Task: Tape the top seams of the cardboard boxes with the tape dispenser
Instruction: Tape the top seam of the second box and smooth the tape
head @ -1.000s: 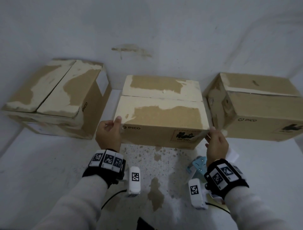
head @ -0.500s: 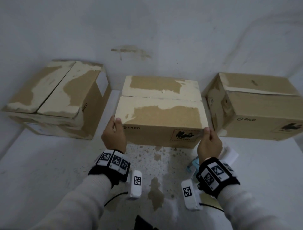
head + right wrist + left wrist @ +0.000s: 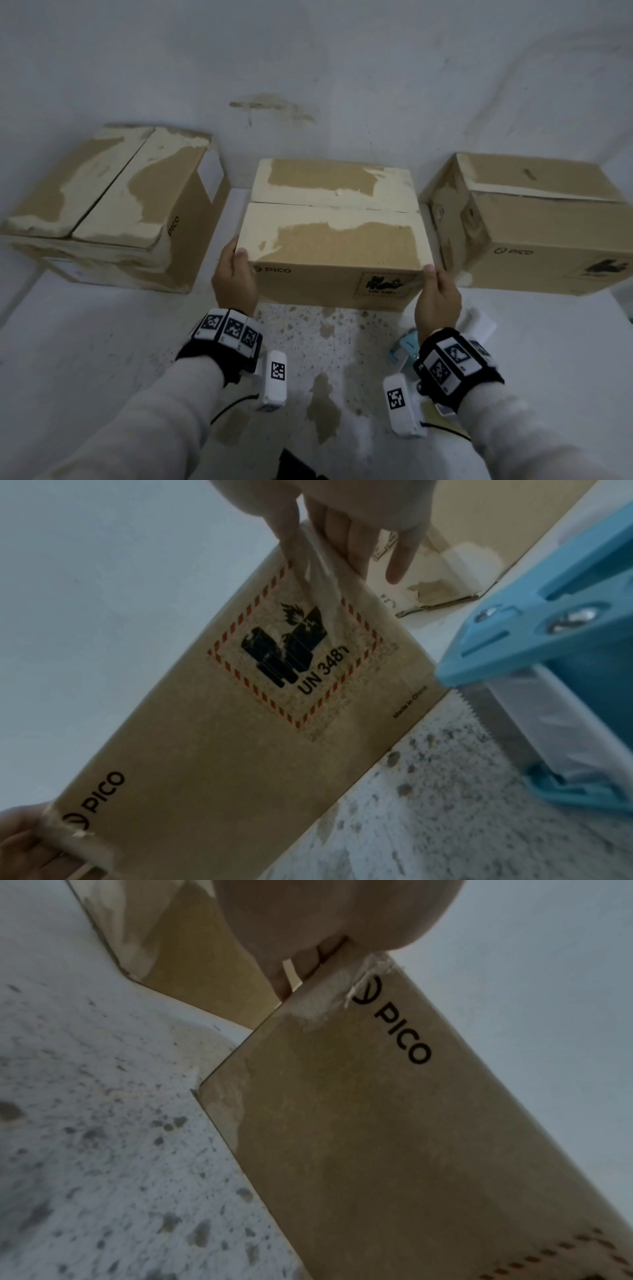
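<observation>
Head view: middle box (image 3: 334, 240), flaps closed

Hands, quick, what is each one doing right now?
Left hand: grips the middle cardboard box's near left corner.
Right hand: grips its near right corner.

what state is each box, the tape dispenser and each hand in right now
middle box: flaps closed, top seam untaped, gripped at both near top corners
left box: flaps closed, seam untaped
right box: flaps down, seam untaped
tape dispenser: lying on the table, unheld
left hand: grips the middle box's near left corner
right hand: grips its near right corner
</observation>
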The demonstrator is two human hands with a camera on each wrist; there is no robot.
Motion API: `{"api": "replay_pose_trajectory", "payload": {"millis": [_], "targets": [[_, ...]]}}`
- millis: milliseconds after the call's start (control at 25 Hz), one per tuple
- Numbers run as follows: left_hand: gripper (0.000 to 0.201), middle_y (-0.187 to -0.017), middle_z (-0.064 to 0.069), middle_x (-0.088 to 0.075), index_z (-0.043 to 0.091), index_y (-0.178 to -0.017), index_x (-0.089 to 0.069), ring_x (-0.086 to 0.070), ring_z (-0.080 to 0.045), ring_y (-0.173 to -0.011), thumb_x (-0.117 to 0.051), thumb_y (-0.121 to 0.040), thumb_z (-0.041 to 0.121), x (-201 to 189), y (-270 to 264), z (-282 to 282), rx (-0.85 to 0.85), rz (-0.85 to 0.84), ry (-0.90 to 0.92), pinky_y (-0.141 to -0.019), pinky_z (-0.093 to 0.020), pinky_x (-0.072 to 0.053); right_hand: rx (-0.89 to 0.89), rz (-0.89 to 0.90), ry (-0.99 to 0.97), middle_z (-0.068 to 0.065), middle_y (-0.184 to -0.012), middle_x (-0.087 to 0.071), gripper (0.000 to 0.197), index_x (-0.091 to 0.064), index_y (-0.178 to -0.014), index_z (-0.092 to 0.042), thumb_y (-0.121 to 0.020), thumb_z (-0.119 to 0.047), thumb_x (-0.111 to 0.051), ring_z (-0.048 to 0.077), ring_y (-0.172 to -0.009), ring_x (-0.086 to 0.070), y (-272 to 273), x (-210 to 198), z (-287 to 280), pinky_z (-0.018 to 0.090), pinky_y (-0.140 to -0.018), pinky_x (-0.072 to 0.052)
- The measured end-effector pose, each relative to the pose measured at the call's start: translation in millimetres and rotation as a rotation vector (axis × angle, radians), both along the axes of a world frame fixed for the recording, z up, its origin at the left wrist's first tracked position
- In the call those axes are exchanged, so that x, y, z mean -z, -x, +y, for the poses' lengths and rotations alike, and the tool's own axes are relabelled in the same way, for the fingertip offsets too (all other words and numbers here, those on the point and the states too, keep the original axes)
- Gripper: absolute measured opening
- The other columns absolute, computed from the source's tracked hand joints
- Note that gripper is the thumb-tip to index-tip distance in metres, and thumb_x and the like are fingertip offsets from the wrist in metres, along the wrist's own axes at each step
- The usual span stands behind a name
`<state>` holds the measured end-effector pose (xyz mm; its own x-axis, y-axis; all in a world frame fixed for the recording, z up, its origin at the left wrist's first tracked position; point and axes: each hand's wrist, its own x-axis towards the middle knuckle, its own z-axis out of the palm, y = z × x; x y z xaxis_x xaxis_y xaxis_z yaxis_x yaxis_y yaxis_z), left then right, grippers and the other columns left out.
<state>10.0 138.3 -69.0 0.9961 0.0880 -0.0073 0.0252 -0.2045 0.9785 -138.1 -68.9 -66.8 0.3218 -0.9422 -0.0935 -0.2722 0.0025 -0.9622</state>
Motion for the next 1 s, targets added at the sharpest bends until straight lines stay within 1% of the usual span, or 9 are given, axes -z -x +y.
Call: {"api": "replay_pose_trajectory", "payload": {"millis": [80,160,240,320,440,560,760,880,1000], "targets": [[0.022,-0.076,0.003,-0.06,0.008,-0.105,-0.065,-0.053,0.005,-0.065,-0.047,-0.093,0.009,-6.1,-10.3,7.2,0.014,-0.025,-0.017,-0.066,-0.017,-0.043,-0.002,-0.02,-0.011,0.007,-0.109,-0.065,0.028,-0.065,-0.109,-0.009,-0.093,-0.027,-0.051,0.022,-0.103,-0.055,-0.9,-4.9,-7.5,0.03,-0.088,-0.041],[0.011,-0.075,-0.002,-0.058,0.004,-0.094,-0.063,-0.051,-0.01,-0.071,-0.054,-0.09,0.01,-18.2,-24.8,9.3,0.047,-0.007,-0.061,-0.074,-0.026,-0.038,-0.038,-0.01,-0.026,0.003,-0.091,-0.062,0.023,-0.064,-0.097,-0.008,-0.089,-0.028,-0.056,0.022,-0.091,-0.053,-5.9,-10.4,-18.1,0.028,-0.078,-0.036],[0.026,-0.112,-0.007,-0.061,0.009,-0.116,-0.058,-0.054,-0.016,-0.1,-0.056,-0.092,0.018,-24.9,-41.1,5.9,0.142,0.087,-0.024,-0.089,-0.029,-0.04,-0.113,-0.01,-0.068,0.001,-0.107,-0.06,0.033,-0.059,-0.113,-0.012,-0.086,-0.031,-0.058,0.022,-0.104,-0.053,-14.8,-8.3,-32.8,0.03,-0.083,-0.039],[0.054,-0.149,-0.002,-0.035,0.016,-0.144,-0.033,-0.035,-0.017,-0.135,-0.052,-0.095,0.022,-24.1,-51.2,-0.3,0.315,0.17,0.057,-0.112,-0.036,-0.031,-0.26,-0.032,-0.119,-0.004,-0.126,-0.049,0.043,-0.048,-0.128,-0.022,-0.087,-0.033,-0.055,0.021,-0.121,-0.047,-23.3,-8.1,-40.6,0.034,-0.095,-0.039],[0.062,-0.157,0.001,-0.02,0.016,-0.15,-0.018,-0.02,-0.017,-0.144,-0.048,-0.096,0.023,-16.8,-56.0,-4.6,0.433,0.192,0.064,-0.118,-0.04,-0.02,-0.383,-0.049,-0.11,-0.003,-0.126,-0.054,0.033,-0.051,-0.126,-0.027,-0.093,-0.027,-0.047,0.021,-0.117,-0.051,-28.1,-7.5,-46.7,0.037,-0.098,-0.042],[0.072,-0.158,0.003,-0.017,0.019,-0.151,-0.012,-0.02,-0.016,-0.144,-0.052,-0.094,0.032,-23.1,-66.1,4.7,0.542,0.25,-0.001,-0.117,-0.04,-0.022,-0.462,0.069,-0.04,-0.002,-0.13,-0.051,0.046,-0.044,-0.137,-0.02,-0.092,-0.027,-0.051,0.019,-0.119,-0.048,-25.3,-21.4,-51.5,0.033,-0.095,-0.043],[0.08,-0.16,0.0,-0.001,0.019,-0.151,-0.007,-0.002,-0.017,-0.148,-0.031,-0.089,0.063,-53.9,-60.9,-23.9,0.753,-0.2,-0.86,-0.12,-0.043,-0.007,-0.644,0.671,0.725,0.006,-0.158,-0.016,0.062,-0.02,-0.147,-0.013,-0.094,-0.04,-0.037,0.021,-0.145,-0.012,-62.1,-64.6,-20.1,0.043,-0.114,-0.016],[0.084,-0.16,0.002,0.006,0.018,-0.151,-0.002,0.01,-0.014,-0.147,-0.018,-0.086,0.069,-53.1,-40.9,-61.0,0.926,-0.319,-1.016,-0.119,-0.04,0.005,-1.009,0.842,0.794,0.002,-0.16,0.007,0.061,-0.002,-0.15,-0.017,-0.097,-0.037,-0.025,0.02,-0.147,0.009,-101.0,-59.5,16.1,0.05,-0.116,0.0],[0.091,-0.16,0.001,0.006,0.017,-0.151,0.0,0.008,-0.014,-0.147,-0.009,-0.081,0.075,-40.8,-46.7,-67.1,0.967,-0.345,-1.168,-0.119,-0.042,0.004,-1.127,0.953,0.891,0.0,-0.16,0.012,0.066,0.005,-0.15,-0.019,-0.095,-0.045,-0.019,0.02,-0.147,0.013,-117.7,-43.0,18.0,0.052,-0.115,0.004]]}}
